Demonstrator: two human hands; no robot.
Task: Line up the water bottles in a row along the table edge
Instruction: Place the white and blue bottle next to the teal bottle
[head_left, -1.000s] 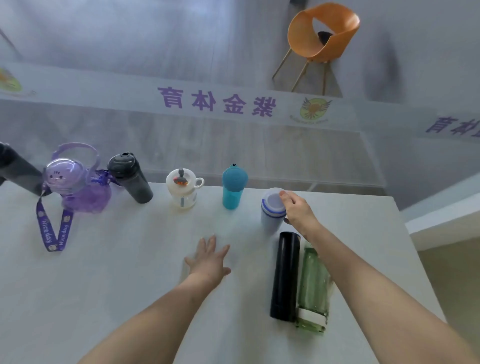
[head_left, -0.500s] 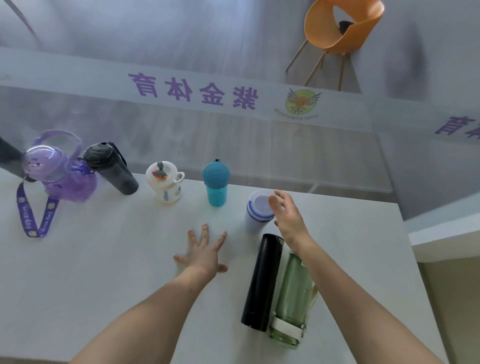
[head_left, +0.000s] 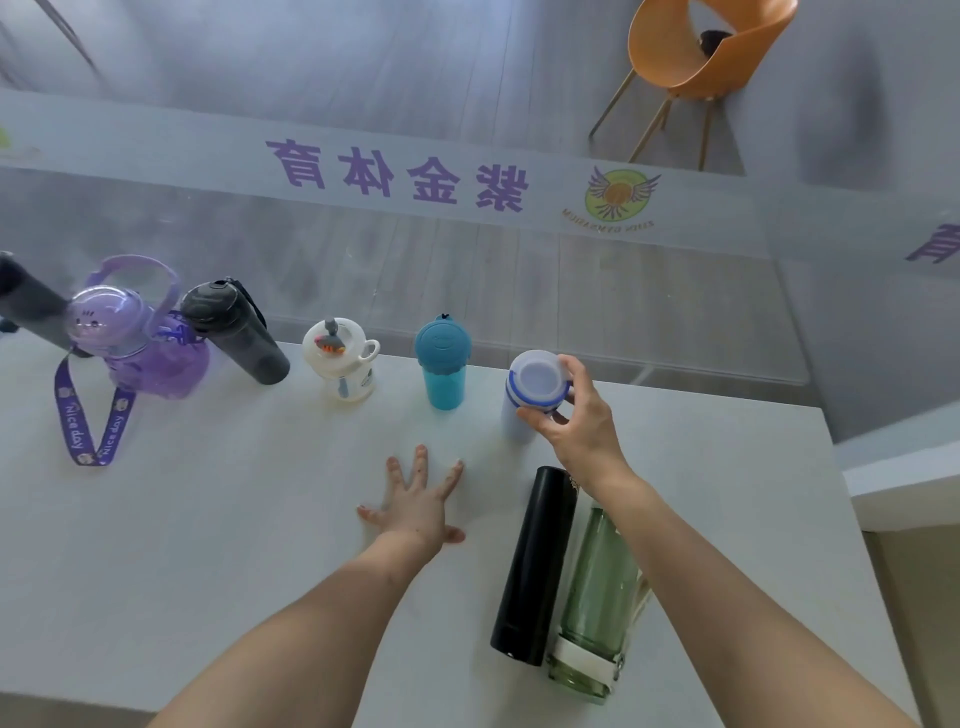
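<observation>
White-blue bottle (head_left: 530, 395): upright, far counter (head_left: 208, 519) edge, gripped at cap by right hand (head_left: 576, 426). Black flask (head_left: 535, 566), green bottle (head_left: 597, 597): lying, long axes near-far, beside right forearm. Left hand (head_left: 415, 504): flat, splayed, empty.

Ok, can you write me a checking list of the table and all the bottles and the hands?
Surface: white table, bare in front.
Job's things: purple bottle, dark bottle, white cup, blue cup and pale bottle stand along the far edge; black flask and green bottle lie flat, side by side.
Clutter: nothing seen.
Hands: right hand grips the pale bottle's top; left hand flat on the table.
Cables: nothing seen.
Surroundings: orange chair beyond glass.
</observation>
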